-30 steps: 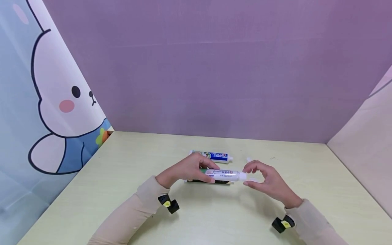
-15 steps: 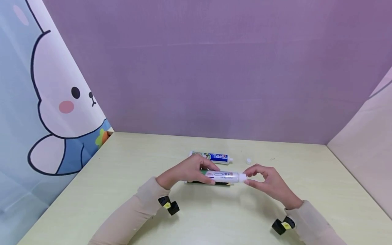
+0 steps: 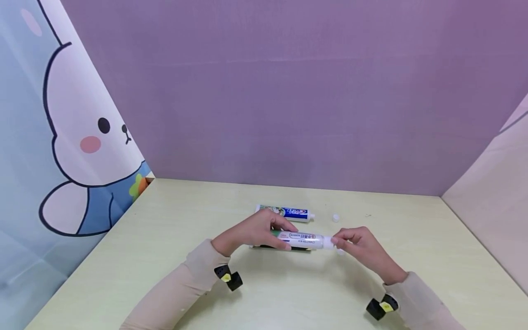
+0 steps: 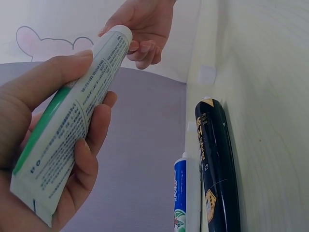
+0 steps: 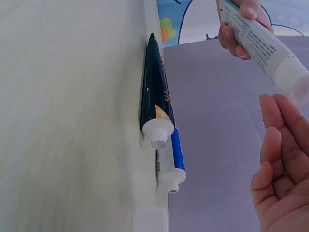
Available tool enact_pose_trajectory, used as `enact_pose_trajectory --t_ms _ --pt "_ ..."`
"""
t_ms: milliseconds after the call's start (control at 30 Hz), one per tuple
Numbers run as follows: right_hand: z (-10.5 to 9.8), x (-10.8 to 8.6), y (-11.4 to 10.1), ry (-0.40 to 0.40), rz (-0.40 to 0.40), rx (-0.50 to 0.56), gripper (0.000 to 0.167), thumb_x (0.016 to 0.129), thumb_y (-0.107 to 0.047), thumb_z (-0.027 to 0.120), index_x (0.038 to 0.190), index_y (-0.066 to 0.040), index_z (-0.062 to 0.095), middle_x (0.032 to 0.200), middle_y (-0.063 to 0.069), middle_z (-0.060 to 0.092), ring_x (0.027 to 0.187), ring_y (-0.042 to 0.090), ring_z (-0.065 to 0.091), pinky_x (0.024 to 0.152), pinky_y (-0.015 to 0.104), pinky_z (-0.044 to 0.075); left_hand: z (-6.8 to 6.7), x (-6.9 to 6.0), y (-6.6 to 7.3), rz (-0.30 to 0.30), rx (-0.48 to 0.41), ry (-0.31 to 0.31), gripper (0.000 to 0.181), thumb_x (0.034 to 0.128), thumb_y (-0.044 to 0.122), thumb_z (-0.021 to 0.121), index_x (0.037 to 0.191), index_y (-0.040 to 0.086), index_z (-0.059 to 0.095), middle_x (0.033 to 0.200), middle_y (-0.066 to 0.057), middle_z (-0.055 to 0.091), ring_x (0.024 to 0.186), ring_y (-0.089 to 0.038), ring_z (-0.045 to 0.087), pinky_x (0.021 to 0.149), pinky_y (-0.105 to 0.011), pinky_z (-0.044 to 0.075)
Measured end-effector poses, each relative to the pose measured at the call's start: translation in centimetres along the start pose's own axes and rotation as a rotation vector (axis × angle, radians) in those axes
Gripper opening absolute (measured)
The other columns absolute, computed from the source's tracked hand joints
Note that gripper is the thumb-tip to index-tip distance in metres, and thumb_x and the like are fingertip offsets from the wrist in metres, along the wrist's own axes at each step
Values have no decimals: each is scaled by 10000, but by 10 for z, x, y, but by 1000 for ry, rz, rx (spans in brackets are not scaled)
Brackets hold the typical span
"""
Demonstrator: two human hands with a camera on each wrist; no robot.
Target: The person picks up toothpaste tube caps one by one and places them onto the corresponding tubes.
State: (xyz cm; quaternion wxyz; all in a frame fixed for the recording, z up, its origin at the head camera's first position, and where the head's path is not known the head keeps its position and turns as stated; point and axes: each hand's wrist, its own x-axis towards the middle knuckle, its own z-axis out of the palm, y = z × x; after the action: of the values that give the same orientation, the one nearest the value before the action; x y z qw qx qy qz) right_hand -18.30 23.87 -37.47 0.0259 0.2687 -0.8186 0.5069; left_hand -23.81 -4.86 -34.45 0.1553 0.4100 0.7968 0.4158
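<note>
My left hand point(image 3: 264, 229) grips a white and green toothpaste tube point(image 3: 303, 239), held above the table with its capped end to the right. At that end my right hand point(image 3: 365, 250) pinches the white cap point(image 3: 327, 242) between thumb and fingers. The left wrist view shows the printed back of the tube point(image 4: 72, 116) lying between thumb and curled fingers. From the right wrist, my right fingertips point(image 5: 270, 104) meet the cap point(image 5: 292, 79); the thumb is out of that view.
A black toothpaste tube point(image 5: 157, 87) without a cap lies partly under the held tube. Behind it rests a blue and white toothpaste tube point(image 3: 294, 213), also uncapped. Two loose white caps lie on the table, a far cap point(image 3: 336, 217) and a near cap point(image 3: 340, 252).
My right fingers have come in from just off the tube's end and closed on its cap. The left hand keeps its hold with almost no movement.
</note>
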Motion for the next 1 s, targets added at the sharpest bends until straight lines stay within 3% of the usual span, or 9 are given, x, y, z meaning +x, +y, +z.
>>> enact_pose_trajectory --t_ms 167,333,433,600,767,1000 --pt "5 -4 -1 -8 54 2 253 942 -48 534 723 -30 660 822 -61 701 765 60 568 670 261 434 1 -4 1 6 8 -11 334 755 147 794 1074 90 717 1029 -14 700 848 -50 575 689 -202 467" --pt "8 -7 -5 -7 124 -21 325 993 -114 457 814 -6 706 809 -25 711 787 74 589 727 287 461 1 -7 0 6 13 -23 333 757 150 792 1077 93 716 1026 -8 702 842 -50 572 683 -198 456" --pt "10 -10 -8 20 118 -46 317 1003 -117 430 890 -12 706 850 -49 691 803 90 589 740 287 467 2 -10 0 4 11 -27 332 756 143 792 1076 92 717 1025 -8 702 846 -54 574 688 -202 460" --pt "16 -14 -8 68 -25 -83 152 920 -20 556 1032 -26 658 989 -20 655 874 114 565 715 266 473 3 -15 0 -14 1 -27 337 751 140 796 1076 97 718 1029 0 699 859 -63 579 709 -212 470" --pt "20 -14 -11 107 -170 -117 340 758 34 739 1072 -33 628 1040 62 638 921 141 539 775 227 445 2 -17 0 -8 -13 -26 336 748 136 797 1071 88 719 1021 -5 698 855 -70 580 715 -214 475" --pt "23 -15 -15 116 -242 -128 441 681 44 799 1076 -46 623 1042 70 627 967 94 519 790 202 421 0 -19 1 8 -28 -31 329 751 137 795 1065 80 718 1019 -13 698 850 -63 576 714 -215 478"
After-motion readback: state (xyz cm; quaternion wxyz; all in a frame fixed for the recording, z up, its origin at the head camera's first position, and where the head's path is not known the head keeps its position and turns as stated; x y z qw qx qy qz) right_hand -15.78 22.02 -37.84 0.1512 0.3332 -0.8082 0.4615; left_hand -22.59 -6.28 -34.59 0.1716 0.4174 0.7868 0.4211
